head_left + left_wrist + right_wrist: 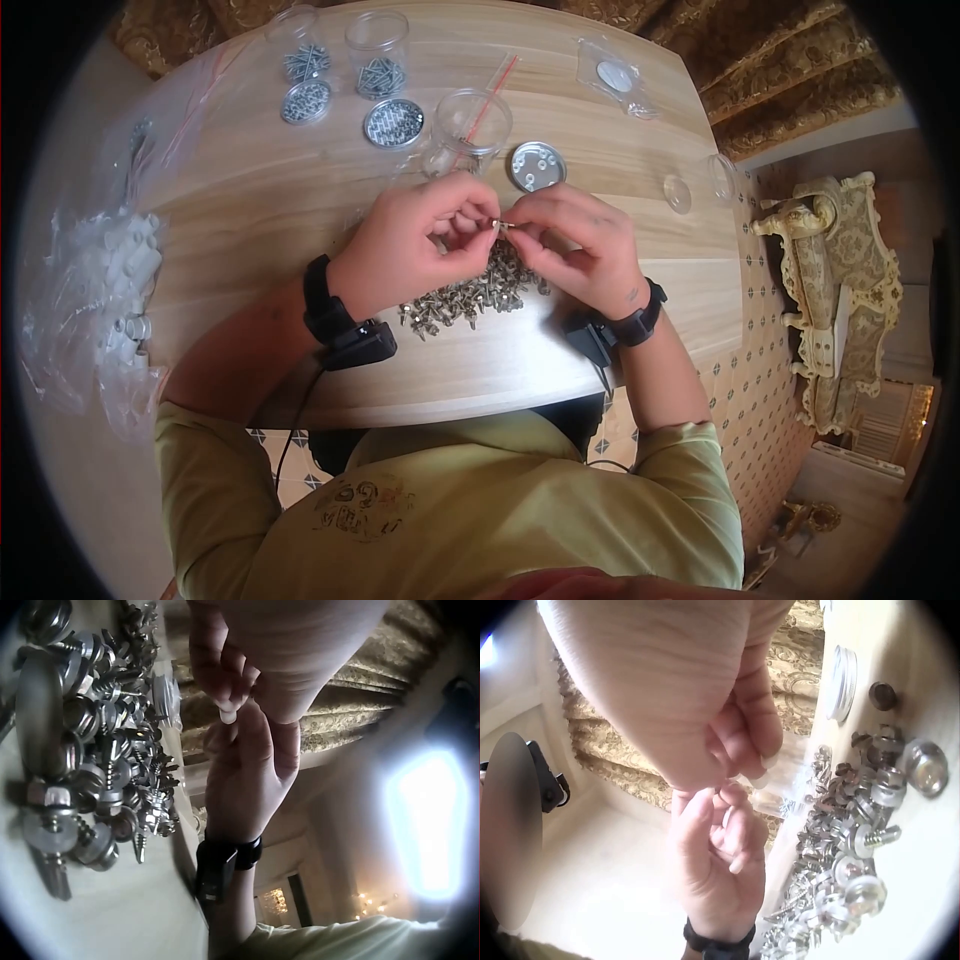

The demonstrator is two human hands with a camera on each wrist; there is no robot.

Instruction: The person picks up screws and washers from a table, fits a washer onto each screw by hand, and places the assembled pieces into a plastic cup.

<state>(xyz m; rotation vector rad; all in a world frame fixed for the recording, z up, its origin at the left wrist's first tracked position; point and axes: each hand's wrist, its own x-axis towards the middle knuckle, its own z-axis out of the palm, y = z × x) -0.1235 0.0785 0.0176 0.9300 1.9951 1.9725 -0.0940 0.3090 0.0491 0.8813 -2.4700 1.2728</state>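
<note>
Head view: screw [508, 226] (tiny) pinched between both hands [420, 232] [588, 246].

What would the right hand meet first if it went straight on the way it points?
Probably the left hand, which faces the right hand with a small metal piece between them; whether their fingers touch is unclear.

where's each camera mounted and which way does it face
Head: headworn, facing forward and down at the table; left hand, right hand, forearms, shirt show.
Left wrist: wrist-worn, facing the right hand; both hands show.
Right wrist: wrist-worn, facing the left hand; both hands show.
Both wrist views share the screws and patterned curtain.
</note>
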